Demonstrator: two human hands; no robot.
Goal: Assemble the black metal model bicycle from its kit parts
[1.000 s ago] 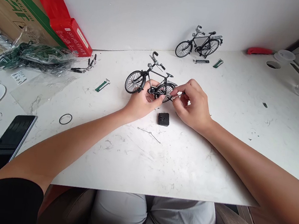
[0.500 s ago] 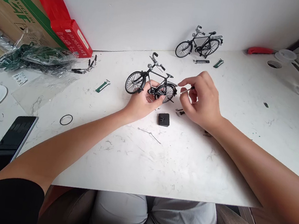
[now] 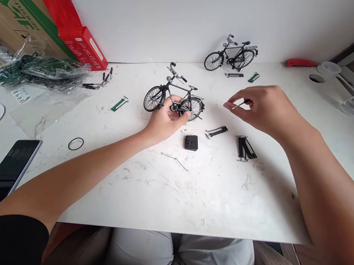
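A small black model bicycle (image 3: 182, 90) is held just above the table by my left hand (image 3: 167, 120), whose fingers wrap round its lower frame near the rear wheel. To the right of it, my right hand (image 3: 259, 104) is closed on a thin screwdriver (image 3: 242, 103) with a dark handle and slim metal shaft, apart from the bicycle. Below the bicycle lies a black square block (image 3: 191, 142). Near it are a thin jointed metal rod (image 3: 175, 160), a black model pump-like part (image 3: 216, 131) and a cluster of similar black parts (image 3: 245, 149).
A second model bicycle (image 3: 231, 55) stands by the wall. Green parts lie left (image 3: 120, 103) and back right (image 3: 254, 77). At left are a phone (image 3: 7, 173), a black ring (image 3: 75, 143), a red box (image 3: 84, 46), bagged pieces (image 3: 42, 69) and small screwdrivers (image 3: 102, 80).
My right hand has moved right, away from the bicycle's rear wheel, with the screwdriver still in it, uncovering the black parts. My left hand still holds the bicycle; the view has shifted slightly.
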